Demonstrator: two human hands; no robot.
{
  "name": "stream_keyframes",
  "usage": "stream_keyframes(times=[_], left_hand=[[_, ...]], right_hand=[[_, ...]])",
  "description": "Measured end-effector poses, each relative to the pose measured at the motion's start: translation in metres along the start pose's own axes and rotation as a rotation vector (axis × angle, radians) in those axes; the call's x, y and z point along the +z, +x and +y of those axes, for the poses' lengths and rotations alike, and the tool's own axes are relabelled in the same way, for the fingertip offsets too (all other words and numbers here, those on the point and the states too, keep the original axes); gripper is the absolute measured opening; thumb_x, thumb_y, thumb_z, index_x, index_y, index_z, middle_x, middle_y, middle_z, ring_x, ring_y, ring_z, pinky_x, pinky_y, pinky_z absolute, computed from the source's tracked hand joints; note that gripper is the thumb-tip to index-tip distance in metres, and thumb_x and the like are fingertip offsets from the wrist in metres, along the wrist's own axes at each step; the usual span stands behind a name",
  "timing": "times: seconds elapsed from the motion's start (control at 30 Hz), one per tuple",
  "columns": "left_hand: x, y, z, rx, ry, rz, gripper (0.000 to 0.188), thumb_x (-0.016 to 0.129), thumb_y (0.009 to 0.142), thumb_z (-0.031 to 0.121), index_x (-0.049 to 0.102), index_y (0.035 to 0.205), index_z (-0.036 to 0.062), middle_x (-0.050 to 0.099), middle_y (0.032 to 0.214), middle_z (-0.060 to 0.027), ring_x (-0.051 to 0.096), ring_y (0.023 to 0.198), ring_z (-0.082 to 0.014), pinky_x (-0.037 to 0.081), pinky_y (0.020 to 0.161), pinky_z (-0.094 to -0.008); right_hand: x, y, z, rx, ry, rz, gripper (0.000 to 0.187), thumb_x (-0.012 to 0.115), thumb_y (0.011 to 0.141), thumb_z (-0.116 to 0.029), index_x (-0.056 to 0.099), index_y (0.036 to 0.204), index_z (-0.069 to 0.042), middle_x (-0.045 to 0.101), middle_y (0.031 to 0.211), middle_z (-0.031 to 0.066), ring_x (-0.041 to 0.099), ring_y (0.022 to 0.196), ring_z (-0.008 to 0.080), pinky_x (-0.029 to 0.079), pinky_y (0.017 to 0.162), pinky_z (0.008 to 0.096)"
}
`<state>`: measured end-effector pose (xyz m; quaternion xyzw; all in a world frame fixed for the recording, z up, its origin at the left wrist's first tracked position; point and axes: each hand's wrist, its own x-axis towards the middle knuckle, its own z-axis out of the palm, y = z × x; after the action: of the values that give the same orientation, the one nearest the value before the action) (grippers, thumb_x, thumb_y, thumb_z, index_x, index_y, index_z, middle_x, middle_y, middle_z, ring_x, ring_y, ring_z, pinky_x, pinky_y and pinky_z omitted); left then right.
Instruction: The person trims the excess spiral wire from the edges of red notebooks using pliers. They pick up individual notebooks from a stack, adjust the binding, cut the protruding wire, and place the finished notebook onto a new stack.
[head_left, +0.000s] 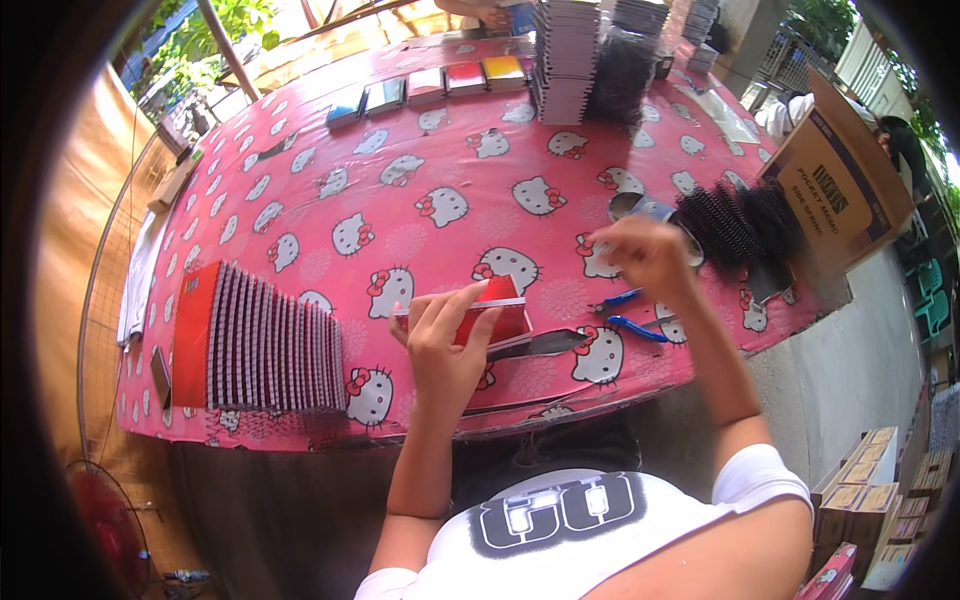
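My left hand (pixel 445 335) is closed around a small red notebook (pixel 510 323), holding it at an angle above the pink tablecloth, its pale page edge showing. Raised at the right, my right hand (pixel 645 255) is smeared by motion; whether anything is in its fingers I cannot make out. It is nearest a round, roll-like thing (pixel 626 205), which it partly hides, and a heap of black spiral binding coils (pixel 738 228). Blue-handled pliers (pixel 637 328) lie on the table below it. A dark, pointed flat piece (pixel 550 343) lies beside the notebook.
Spiral-bound notebooks (pixel 275 345) with a red cover stand in a row at left. Small coloured notebooks (pixel 425 86) line the far side, beside tall notebook stacks (pixel 565 65). An open carton (pixel 835 185) stands at right. Another person's hand (pixel 492 16) shows at the far edge.
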<state>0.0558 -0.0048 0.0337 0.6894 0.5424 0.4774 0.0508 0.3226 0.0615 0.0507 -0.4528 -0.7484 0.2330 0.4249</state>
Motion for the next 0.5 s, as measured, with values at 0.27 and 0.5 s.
stream_keyframes(times=[0.27,0.5], left_hand=[[0.003,-0.002,-0.002,-0.020,-0.068,0.023,0.017,0.080,0.073,0.020,0.075,0.085,0.0088,0.069,0.083,-0.0008,0.057,0.083,-0.0168,0.036,0.086,-0.0357],[0.007,-0.002,0.001,-0.002,-0.025,0.080,0.019,0.081,0.072,0.018,0.073,0.085,0.0076,0.068,0.081,-0.0022,0.056,0.081,-0.0175,0.042,0.079,-0.0304]], right_hand=[[0.058,-0.011,-0.035,-0.015,0.156,-0.048,0.024,0.078,0.074,-0.005,0.075,0.097,-0.010,0.064,0.081,0.0031,0.059,0.070,0.0106,0.048,0.060,0.0261],[0.050,-0.005,-0.045,0.008,0.154,-0.341,0.018,0.071,0.080,-0.002,0.071,0.098,-0.004,0.063,0.081,0.0066,0.059,0.072,0.0131,0.048,0.065,0.0263]])
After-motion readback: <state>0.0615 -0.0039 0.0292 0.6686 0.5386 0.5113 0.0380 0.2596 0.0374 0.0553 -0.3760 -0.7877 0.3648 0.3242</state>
